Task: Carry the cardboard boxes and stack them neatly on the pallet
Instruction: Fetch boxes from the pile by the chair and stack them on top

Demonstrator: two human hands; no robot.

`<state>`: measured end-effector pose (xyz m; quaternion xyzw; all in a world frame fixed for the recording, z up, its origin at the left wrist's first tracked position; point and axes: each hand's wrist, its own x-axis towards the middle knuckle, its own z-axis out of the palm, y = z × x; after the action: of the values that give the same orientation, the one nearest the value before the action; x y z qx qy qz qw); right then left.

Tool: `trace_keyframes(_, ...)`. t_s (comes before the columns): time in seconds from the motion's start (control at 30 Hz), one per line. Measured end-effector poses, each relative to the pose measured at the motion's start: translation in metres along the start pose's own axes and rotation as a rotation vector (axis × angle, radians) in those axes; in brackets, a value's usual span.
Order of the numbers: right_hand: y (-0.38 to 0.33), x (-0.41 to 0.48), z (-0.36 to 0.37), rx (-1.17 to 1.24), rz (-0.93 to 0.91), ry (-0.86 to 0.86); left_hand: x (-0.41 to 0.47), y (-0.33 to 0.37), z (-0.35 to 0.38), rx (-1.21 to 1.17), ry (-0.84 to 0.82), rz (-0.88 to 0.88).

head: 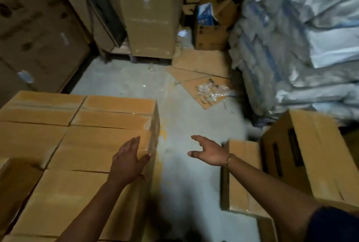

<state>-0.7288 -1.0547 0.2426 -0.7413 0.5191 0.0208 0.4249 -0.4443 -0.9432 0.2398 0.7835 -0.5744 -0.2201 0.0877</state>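
Stack of cardboard boxes filled the lower left, tops level and edges flush. I judged it sat on the pallet, which was hidden. Loose cardboard boxes sat at my right, probably next to carry. My left hand lay flat on the stack's corner box, fingers straight, likely squaring it. My right hand hovered over the concrete floor, fingers spread, holding nothing.

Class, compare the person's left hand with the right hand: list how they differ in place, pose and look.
The left hand lies over the edge of a stacked cardboard box; the right hand hangs over the floor. The left hand's fingers lie together; the right hand's are spread. Only the right wrist wears a bracelet. Both are open and hold nothing.
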Motion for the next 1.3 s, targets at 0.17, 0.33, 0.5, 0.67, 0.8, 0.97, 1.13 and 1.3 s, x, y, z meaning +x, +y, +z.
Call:
trace_keyframes(0.17, 0.105, -0.070, -0.015, 0.163, 0.185, 0.111, 0.018, 0.098, 0.057, 0.042, -0.160, 0.186)
trace_keyframes(0.33, 0.197, -0.150, -0.014, 0.309, 0.330, 0.184, 0.004, 0.188, 0.125, 0.070, -0.273, 0.305)
trace_keyframes(0.5, 0.276, -0.239, -0.016, 0.401, 0.413, 0.243, -0.050, 0.287, 0.178, 0.065, -0.341, 0.365)
trace_keyframes(0.67, 0.347, -0.323, -0.018, 0.466, 0.479, 0.301, -0.100, 0.363, 0.240, 0.031, -0.439, 0.398)
trace_keyframes(0.8, 0.400, -0.374, -0.013, 0.517, 0.538, 0.334, -0.128, 0.409, 0.283, 0.020, -0.553, 0.420)
trace_keyframes(0.97, 0.466, -0.421, 0.011, 0.608, 0.687, 0.334, -0.160, 0.445, 0.337, 0.032, -0.743, 0.413)
trace_keyframes(1.13, 0.524, -0.458, 0.044, 0.668, 0.868, 0.358, -0.173, 0.455, 0.414, 0.025, -0.916, 0.359)
trace_keyframes(1.3, 0.581, -0.489, 0.076, 0.667, 0.984, 0.330, -0.199, 0.461, 0.482, 0.132, -0.997, 0.325)
